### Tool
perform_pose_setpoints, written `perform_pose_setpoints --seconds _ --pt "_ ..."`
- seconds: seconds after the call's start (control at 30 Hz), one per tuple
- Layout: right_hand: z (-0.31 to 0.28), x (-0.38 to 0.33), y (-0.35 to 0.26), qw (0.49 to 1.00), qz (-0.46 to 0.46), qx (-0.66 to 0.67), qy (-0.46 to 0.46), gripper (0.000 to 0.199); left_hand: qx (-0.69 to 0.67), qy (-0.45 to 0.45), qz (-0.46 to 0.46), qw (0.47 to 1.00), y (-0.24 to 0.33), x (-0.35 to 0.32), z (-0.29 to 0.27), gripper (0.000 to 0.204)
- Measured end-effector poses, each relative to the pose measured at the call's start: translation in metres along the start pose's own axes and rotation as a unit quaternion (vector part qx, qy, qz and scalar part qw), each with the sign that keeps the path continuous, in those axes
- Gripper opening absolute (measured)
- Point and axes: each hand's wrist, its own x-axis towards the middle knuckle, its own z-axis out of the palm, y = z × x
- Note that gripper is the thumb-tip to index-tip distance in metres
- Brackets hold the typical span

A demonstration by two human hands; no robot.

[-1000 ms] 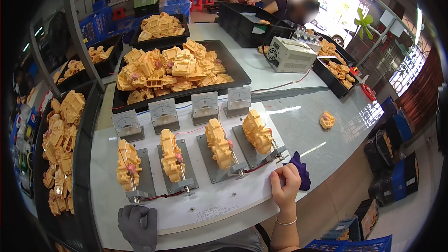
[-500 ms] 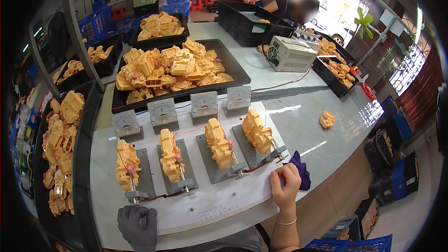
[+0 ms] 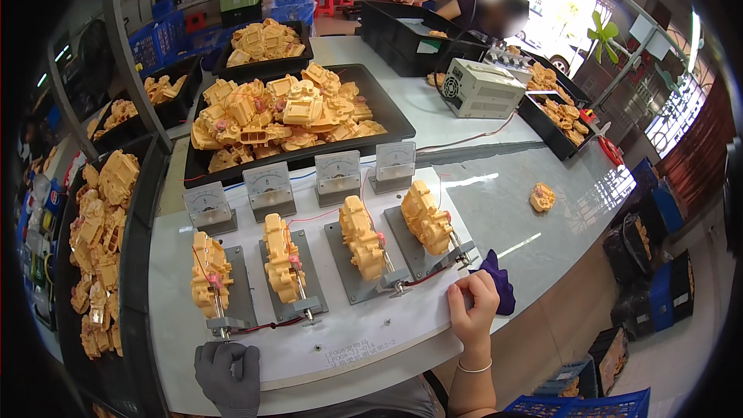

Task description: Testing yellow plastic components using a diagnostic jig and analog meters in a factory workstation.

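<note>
In the head view, the grey-gloved left hand point(image 3: 228, 379) rests with fingers curled, just short of the leftmost grey metal clamp point(image 3: 224, 323); whether it grips anything cannot be told. The bare right hand point(image 3: 474, 310), also curled, lies by the right edge of the white board point(image 3: 433, 343), beside a crumpled purple cloth point(image 3: 503, 285); its closure is unclear too. Ahead of both hands, four yellow moulded-plastic housings point(image 3: 361, 240) sit on grey plates point(image 3: 242, 286), four clear-faced dial meters point(image 3: 337, 173) beyond. Best, I judge, to leave clamps and red-and-black wires point(image 3: 265, 327) undisturbed and view each dial squarely.
</note>
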Motion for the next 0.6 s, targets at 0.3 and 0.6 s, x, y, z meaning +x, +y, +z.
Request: perform_pose_setpoints --seconds 0.3,0.6 --pt "-0.0002 -0.0005 0.0003 1.0 -0.002 -0.008 -0.004 0.009 -0.002 0.005 -0.006 1.0 0.0007 -0.0002 0.0001 0.016" --pt "0.0005 -0.0005 0.0006 1.0 0.003 -0.005 -0.007 0.009 0.001 0.003 -0.007 1.0 -0.0003 -0.0003 0.0 0.015"
